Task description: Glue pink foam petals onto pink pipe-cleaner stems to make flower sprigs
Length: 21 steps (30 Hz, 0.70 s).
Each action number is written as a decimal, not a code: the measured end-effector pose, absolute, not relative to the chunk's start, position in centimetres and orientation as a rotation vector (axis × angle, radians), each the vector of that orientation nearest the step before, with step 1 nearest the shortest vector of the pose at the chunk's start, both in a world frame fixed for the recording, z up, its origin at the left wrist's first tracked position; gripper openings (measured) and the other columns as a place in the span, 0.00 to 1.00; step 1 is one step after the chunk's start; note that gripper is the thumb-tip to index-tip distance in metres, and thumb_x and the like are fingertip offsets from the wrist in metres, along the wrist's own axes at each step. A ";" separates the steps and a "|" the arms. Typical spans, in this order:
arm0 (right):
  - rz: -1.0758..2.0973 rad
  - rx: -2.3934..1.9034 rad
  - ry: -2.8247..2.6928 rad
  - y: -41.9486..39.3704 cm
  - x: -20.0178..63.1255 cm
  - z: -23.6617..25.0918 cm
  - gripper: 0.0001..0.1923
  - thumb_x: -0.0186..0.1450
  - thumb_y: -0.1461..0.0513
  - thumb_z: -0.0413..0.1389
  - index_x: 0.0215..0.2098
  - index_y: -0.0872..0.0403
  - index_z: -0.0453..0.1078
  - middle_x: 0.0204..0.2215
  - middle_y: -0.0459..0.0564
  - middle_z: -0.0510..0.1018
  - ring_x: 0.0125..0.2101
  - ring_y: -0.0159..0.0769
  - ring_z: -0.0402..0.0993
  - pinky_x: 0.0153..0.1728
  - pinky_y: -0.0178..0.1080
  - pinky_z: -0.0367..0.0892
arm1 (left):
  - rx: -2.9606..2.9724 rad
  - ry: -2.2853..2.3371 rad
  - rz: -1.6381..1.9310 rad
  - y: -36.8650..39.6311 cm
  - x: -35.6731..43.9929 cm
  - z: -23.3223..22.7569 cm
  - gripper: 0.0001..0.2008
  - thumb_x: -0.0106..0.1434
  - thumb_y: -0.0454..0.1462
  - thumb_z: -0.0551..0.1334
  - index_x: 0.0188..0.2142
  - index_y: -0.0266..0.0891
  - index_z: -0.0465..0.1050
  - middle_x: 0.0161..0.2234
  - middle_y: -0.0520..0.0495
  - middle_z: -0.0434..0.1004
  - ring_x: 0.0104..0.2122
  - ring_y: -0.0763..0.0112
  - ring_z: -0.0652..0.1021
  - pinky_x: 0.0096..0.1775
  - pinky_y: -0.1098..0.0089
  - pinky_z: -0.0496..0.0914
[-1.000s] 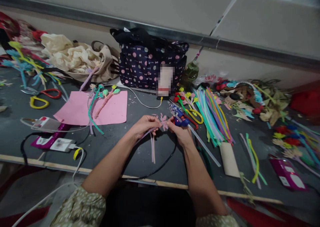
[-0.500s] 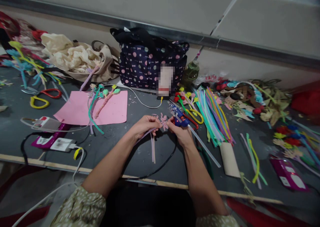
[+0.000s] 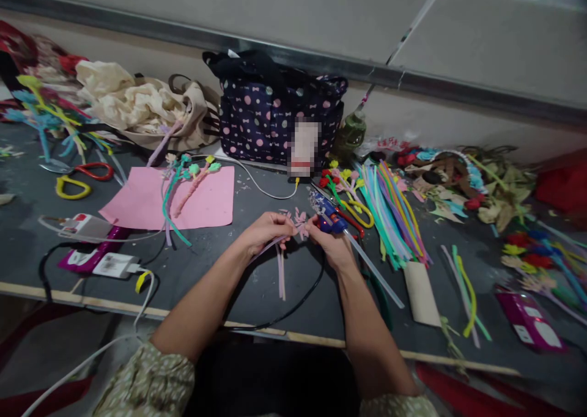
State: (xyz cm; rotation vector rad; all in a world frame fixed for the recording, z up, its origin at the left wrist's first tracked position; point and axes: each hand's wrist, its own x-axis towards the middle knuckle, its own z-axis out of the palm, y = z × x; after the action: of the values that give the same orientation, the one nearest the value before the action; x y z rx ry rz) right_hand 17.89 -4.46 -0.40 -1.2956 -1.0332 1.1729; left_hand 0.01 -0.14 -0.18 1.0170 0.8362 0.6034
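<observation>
Near the middle of the table, my left hand (image 3: 269, 229) is closed on a pale purple pipe cleaner (image 3: 270, 247) that slants down towards my left forearm. Between the two hands is a small pink pipe-cleaner flower (image 3: 300, 222) with short spread petals. My right hand (image 3: 324, 236) pinches the flower's right side, thumb and finger together. Right beside that hand lies a blue glue gun (image 3: 331, 216), a long clear glue stick (image 3: 373, 270) poking out of its back. Two pale pipe cleaners (image 3: 281, 276) lie below my left fingers.
A pink sheet (image 3: 208, 200) with finished pipe-cleaner flowers lies left, near scissors (image 3: 73, 186) and a plugged power strip (image 3: 76, 259). A dotted bag (image 3: 257, 120) stands behind. Right are bundled pipe cleaners (image 3: 389, 212) and a cardboard tube (image 3: 422, 295). A black cord (image 3: 293, 310) crosses in front.
</observation>
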 end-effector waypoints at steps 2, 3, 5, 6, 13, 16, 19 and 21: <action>1.170 -1.295 -1.006 -4.4 17.9 -0.5 0.16 0.53 0.55 0.67 0.33 0.54 0.70 0.23 0.41 0.70 0.22 0.27 0.62 0.25 0.34 0.59 | 1.018 0.850 0.606 -0.2 0.0 0.0 0.11 0.48 0.39 0.71 0.26 0.32 0.76 0.18 0.52 0.70 0.16 0.77 0.70 0.22 0.74 0.69; 1.167 -1.290 -0.992 -4.4 17.8 -0.6 0.16 0.52 0.55 0.67 0.33 0.54 0.70 0.23 0.41 0.70 0.22 0.27 0.61 0.24 0.34 0.59 | 1.023 0.854 0.610 -0.2 0.0 0.1 0.11 0.48 0.39 0.71 0.27 0.33 0.76 0.18 0.52 0.70 0.17 0.77 0.70 0.22 0.73 0.69; 1.156 -1.273 -0.967 -4.3 17.7 -0.6 0.16 0.52 0.55 0.67 0.32 0.54 0.70 0.23 0.41 0.71 0.21 0.27 0.61 0.23 0.34 0.59 | 1.049 0.847 0.620 -0.3 0.1 0.2 0.12 0.49 0.41 0.71 0.27 0.33 0.76 0.19 0.52 0.70 0.18 0.77 0.70 0.23 0.73 0.70; 1.155 -1.264 -0.958 -4.3 17.7 -0.6 0.16 0.51 0.55 0.67 0.32 0.54 0.70 0.23 0.41 0.71 0.20 0.27 0.61 0.23 0.33 0.58 | 1.065 0.840 0.629 -0.4 0.1 0.2 0.13 0.49 0.41 0.72 0.27 0.33 0.76 0.20 0.52 0.70 0.19 0.77 0.70 0.24 0.73 0.70; 1.099 -1.230 -0.891 -4.1 17.4 -0.6 0.16 0.51 0.53 0.68 0.29 0.52 0.70 0.18 0.39 0.68 0.18 0.27 0.59 0.20 0.33 0.56 | 1.058 0.876 0.743 -0.3 0.2 0.1 0.13 0.48 0.42 0.72 0.26 0.33 0.76 0.21 0.51 0.71 0.20 0.77 0.70 0.25 0.73 0.68; 1.092 -1.227 -0.909 -4.0 17.3 -0.6 0.16 0.51 0.53 0.68 0.29 0.52 0.70 0.18 0.39 0.68 0.18 0.26 0.58 0.20 0.33 0.55 | 1.073 0.884 0.761 -0.2 0.2 0.1 0.12 0.49 0.41 0.71 0.26 0.34 0.76 0.21 0.51 0.71 0.20 0.78 0.70 0.25 0.74 0.68; 1.098 -1.223 -0.938 -4.1 17.3 -0.5 0.16 0.51 0.53 0.68 0.29 0.53 0.70 0.19 0.40 0.69 0.18 0.25 0.58 0.20 0.33 0.54 | 1.106 0.900 0.774 -0.2 0.3 0.0 0.11 0.49 0.40 0.71 0.24 0.34 0.75 0.21 0.52 0.71 0.20 0.79 0.69 0.25 0.75 0.67; 1.102 -1.218 -0.952 -4.2 17.3 -0.4 0.15 0.52 0.53 0.68 0.29 0.53 0.71 0.20 0.40 0.70 0.18 0.25 0.58 0.20 0.32 0.54 | 1.135 0.895 0.779 -0.2 0.4 -0.2 0.11 0.49 0.40 0.71 0.24 0.34 0.74 0.21 0.52 0.71 0.20 0.79 0.69 0.24 0.75 0.66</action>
State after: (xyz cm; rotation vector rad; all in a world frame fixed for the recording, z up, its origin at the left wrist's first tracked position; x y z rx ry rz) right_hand 17.28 -4.16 -0.44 -1.2175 -0.9515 1.1019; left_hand 0.42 -0.22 -0.16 1.1352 0.8952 0.7791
